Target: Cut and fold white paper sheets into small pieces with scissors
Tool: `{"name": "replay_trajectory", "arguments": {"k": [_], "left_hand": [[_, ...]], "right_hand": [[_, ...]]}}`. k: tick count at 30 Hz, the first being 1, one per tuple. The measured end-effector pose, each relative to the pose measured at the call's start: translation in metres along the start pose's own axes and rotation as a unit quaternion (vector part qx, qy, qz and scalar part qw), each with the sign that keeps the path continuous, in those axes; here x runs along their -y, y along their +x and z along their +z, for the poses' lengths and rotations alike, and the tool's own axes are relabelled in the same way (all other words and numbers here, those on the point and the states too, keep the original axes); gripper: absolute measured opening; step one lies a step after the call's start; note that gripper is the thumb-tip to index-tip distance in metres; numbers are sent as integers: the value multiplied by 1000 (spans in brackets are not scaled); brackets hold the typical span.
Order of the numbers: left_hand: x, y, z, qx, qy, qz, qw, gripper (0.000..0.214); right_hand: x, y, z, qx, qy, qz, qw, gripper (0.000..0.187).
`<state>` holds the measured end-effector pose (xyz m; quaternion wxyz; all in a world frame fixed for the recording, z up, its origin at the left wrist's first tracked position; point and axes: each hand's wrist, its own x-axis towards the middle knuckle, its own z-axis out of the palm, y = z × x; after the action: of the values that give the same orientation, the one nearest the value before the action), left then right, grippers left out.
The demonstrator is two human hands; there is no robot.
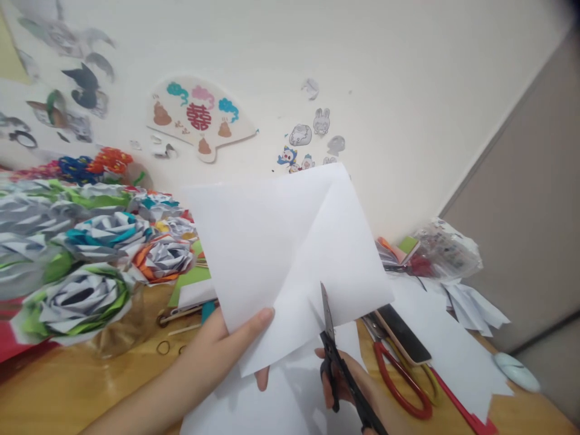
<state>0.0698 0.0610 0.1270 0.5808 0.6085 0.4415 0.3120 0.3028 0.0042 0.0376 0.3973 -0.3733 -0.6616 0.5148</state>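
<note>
- Sheet of white paper (254,241): in the middle of the frame, raised over the table (54,393). A diagonal crease or fold edge runs down it from the upper right.
- Left hand (226,341): at lower centre, fingers pinching the sheet's lower left part, thumb on the near face and at least one fingertip showing below the edge.
- Right hand (365,383): at lower right of centre, fingers wrapped around the handles of black scissors (332,343).
- How far along: one blade lies across the near face from the lower edge; the other seems to be behind the paper. The sheet looks to be in one piece, with no part seen cut free, so any cut seems incomplete; its length cannot be told.
- Finished-looking paper roses (163,260) crowd the left of the frame, white with coloured outer petals.
- Containers: a clear cup (124,332) at lower left sits beneath a green-edged rose (84,296); whether the stem stands in it is unclear.
- A clear plastic bag (453,251) lies at right, its contents too blurred to name.
</note>
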Motion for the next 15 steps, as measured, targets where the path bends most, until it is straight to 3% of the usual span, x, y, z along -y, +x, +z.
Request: {"name": "replay_trajectory", "arguments": {"k": [3,8,15], "left_hand": [[1,-1,-1,5,6,5,1000,47],[1,-2,-2,-1,15,5,1000,45],[3,0,-3,-4,20,16,1000,43]], "right_hand": [[-3,0,2,-5,33,-23,999,85],[-3,-5,7,-59,-13,-13,998,84],[1,-7,5,-46,-29,29,998,79]]}}
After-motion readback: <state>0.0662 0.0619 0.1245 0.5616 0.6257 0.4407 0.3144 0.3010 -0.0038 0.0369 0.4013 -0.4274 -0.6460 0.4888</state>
